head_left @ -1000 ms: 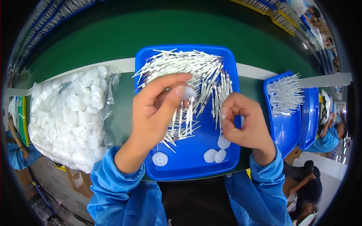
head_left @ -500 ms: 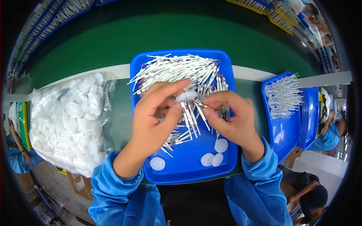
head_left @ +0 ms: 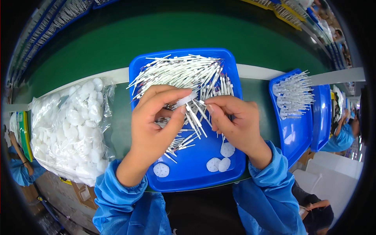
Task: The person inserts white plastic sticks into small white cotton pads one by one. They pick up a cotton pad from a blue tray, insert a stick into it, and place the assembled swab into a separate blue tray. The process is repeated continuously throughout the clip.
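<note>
Between thumb and forefinger, my left hand (head_left: 153,123) grips a small white disc (head_left: 185,100), tilted nearly edge-on. Several thin white sticks (head_left: 194,119) hang down from the disc. My right hand (head_left: 239,123) is closed in a pinch on a thin white stick (head_left: 201,102), whose end is at or close to the disc's edge; contact is hard to make out. Both hands are above a blue tray (head_left: 188,185). A large heap of white sticks (head_left: 176,72) fills its far half. Perforated white discs (head_left: 161,170) lie on its near floor.
Left of the tray sits a clear plastic bag (head_left: 70,133) full of white discs. At right, a blue bin (head_left: 291,139) holds discs with sticks standing in them. Blue and yellow racks of sticks line the far edges. Other people work at both sides.
Both hands have shifted slightly left, with the disc more edge-on. My right fingers have drawn a little closer together around the stick beside the disc. The whole view has moved slightly.
</note>
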Demonstrator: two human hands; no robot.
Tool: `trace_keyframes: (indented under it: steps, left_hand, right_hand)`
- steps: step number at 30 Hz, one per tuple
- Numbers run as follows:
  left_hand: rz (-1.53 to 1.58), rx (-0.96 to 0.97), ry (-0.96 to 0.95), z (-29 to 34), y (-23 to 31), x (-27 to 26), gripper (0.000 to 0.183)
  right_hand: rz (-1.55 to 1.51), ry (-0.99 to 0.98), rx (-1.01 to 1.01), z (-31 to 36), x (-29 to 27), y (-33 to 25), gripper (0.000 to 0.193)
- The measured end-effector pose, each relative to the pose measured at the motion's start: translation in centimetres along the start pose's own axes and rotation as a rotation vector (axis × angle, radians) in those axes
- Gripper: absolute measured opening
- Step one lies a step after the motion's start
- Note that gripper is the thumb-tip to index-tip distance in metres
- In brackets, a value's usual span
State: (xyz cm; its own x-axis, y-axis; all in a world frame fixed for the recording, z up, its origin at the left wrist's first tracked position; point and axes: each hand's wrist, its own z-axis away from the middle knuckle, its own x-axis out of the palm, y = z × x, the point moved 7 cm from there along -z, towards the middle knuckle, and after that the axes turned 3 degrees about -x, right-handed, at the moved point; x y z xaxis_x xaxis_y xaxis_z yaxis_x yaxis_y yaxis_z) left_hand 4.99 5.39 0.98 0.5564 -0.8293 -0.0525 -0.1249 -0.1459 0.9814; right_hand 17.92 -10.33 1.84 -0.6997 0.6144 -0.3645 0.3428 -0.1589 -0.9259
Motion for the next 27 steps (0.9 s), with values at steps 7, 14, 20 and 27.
trace_keyframes:
  steps: [7, 14, 20, 27]
  left_hand:
    - [-0.087, 0.013, 0.009, 0.2, 0.5, 0.4, 0.037]
    - [-0.292, 0.098, -0.017, 0.5, 1.3, 1.1, 0.036]
    - [-0.313, -0.029, 0.016, 1.1, 0.8, 1.2, 0.035]
    - [-0.218, -0.191, 0.014, 1.8, 0.7, 1.3, 0.033]
  right_hand:
    - [0.135, 0.019, -0.127, 0.1, 0.3, -0.5, 0.015]
    - [0.542, 0.179, -0.464, 0.2, 0.2, -1.9, 0.016]
    - [0.761, 0.22, -0.598, 0.8, 0.2, -4.0, 0.016]
    - [0.633, 0.172, -0.689, 0.5, 0.9, -3.1, 0.017]
